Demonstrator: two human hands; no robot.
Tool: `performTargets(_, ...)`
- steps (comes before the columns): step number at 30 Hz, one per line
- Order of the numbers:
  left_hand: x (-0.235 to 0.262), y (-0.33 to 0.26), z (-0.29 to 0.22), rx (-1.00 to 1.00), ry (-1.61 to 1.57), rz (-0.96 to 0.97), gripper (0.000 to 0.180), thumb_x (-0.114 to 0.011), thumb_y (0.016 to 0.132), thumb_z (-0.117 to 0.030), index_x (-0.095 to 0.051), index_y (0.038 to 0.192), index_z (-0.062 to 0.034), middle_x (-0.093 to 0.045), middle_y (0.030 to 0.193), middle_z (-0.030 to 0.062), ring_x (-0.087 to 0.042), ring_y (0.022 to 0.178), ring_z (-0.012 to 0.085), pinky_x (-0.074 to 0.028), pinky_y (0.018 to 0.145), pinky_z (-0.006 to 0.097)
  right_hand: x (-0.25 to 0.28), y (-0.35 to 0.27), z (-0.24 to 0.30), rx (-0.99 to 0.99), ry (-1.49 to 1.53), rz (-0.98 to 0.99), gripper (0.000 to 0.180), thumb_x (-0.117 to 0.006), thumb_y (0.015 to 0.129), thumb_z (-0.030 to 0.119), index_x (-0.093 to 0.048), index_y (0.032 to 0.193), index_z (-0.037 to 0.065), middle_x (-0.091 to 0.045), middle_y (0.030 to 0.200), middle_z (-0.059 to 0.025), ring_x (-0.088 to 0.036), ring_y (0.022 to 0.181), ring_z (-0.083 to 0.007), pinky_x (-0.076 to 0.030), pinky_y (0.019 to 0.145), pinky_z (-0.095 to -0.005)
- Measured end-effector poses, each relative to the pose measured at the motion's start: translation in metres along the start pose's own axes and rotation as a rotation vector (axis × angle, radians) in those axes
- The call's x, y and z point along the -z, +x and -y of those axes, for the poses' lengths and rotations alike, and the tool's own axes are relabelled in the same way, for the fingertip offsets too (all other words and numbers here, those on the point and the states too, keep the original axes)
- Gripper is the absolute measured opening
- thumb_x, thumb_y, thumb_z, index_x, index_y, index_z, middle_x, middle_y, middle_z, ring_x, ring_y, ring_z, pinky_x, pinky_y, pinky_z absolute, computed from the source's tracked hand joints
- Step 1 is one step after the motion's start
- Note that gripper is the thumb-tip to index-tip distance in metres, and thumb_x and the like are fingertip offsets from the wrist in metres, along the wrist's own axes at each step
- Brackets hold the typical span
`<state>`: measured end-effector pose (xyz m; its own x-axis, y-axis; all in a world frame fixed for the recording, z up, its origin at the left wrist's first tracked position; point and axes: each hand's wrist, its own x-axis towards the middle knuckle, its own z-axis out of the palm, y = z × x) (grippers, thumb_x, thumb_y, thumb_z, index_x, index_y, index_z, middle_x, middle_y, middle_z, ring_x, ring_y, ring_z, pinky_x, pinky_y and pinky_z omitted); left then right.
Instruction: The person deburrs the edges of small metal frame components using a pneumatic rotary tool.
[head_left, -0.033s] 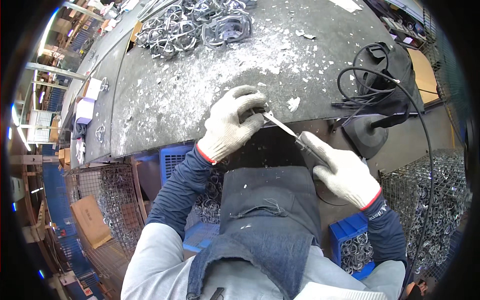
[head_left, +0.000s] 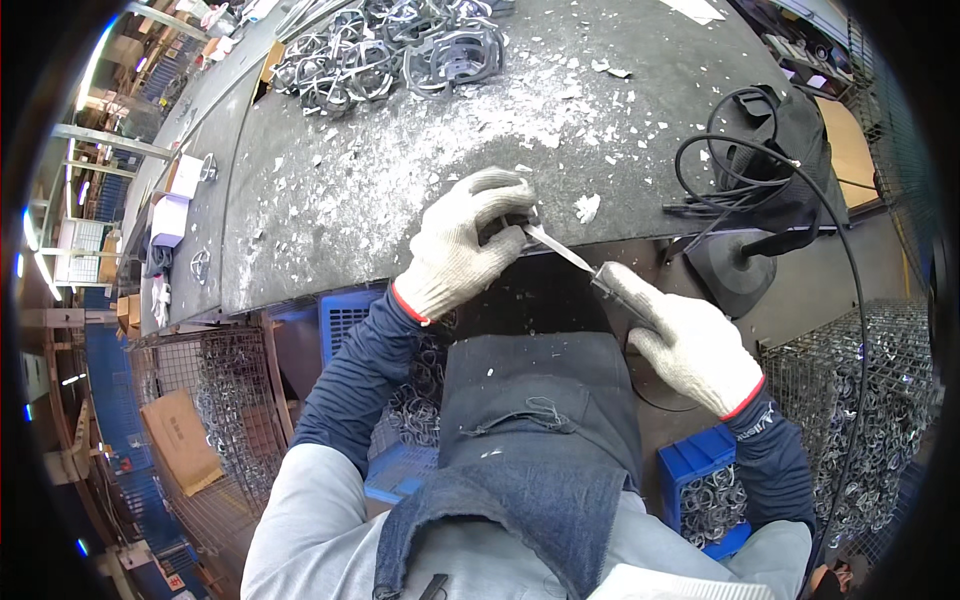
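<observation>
My left hand [head_left: 458,238], in a white knit glove with a red cuff, is closed over the table's front edge. Between its thumb and fingers sits a small dark part [head_left: 517,219], mostly covered by the glove. My right hand [head_left: 697,348], gloved the same way, is wrapped round the grey handle of a narrow-bladed knife [head_left: 562,249]. The blade slants up and left from that hand, its far end at the dark part by my left fingertips. Whether the tip touches the part I cannot tell.
Pale flakes litter the dark table [head_left: 290,230]. A pile of looped frame parts [head_left: 345,70] lies at the far left. Black cable and cloth [head_left: 770,150] lie at the right edge. Blue crates [head_left: 698,458] and a wire cage [head_left: 850,420] of similar parts stand below.
My right hand and the knife have shifted very slightly. My left hand keeps nearly the same place and grip.
</observation>
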<state>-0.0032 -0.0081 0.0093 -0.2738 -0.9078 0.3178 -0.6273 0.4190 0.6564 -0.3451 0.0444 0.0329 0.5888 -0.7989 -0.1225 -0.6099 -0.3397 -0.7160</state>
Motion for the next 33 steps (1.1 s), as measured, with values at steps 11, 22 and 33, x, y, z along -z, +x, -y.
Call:
performTargets(11, 0.005, -0.006, 0.007, 0.059, 0.282, -0.012, 0.068, -0.084, 0.090, -0.012, -0.069, 0.155, -0.0016, -0.076, 0.143, 0.0237, -0.068, 0.137, 0.0430, -0.053, 0.117, 0.051, 0.012, 0.001, -0.001, -0.059, 0.165, -0.036, 0.085, -0.075, 0.095, 0.009, -0.051, 0.176, 0.021, -0.078, 0.138, -0.0258, -0.077, 0.123, -0.0472, -0.063, 0.105, -0.0480)
performTargets(22, 0.011, -0.002, 0.006, 0.041, 0.211, 0.071, 0.068, -0.081, 0.091, -0.008, -0.069, 0.157, -0.0044, -0.075, 0.148, 0.0195, -0.068, 0.139, 0.0411, -0.048, 0.122, 0.051, 0.015, 0.025, 0.000, -0.051, 0.129, 0.026, 0.081, -0.075, 0.098, 0.013, -0.052, 0.175, 0.023, -0.081, 0.127, -0.0242, -0.079, 0.110, -0.0484, -0.064, 0.098, -0.0518)
performTargets(33, 0.014, -0.001, 0.008, 0.004, 0.213, 0.092, 0.066, -0.082, 0.092, -0.009, -0.069, 0.157, -0.0041, -0.074, 0.148, 0.0197, -0.068, 0.138, 0.0403, -0.049, 0.122, 0.050, 0.025, 0.028, 0.004, 0.098, -0.781, -0.094, 0.078, -0.069, 0.105, 0.012, -0.050, 0.177, 0.035, -0.069, 0.085, -0.0129, -0.077, 0.078, -0.0317, -0.063, 0.071, -0.0472)
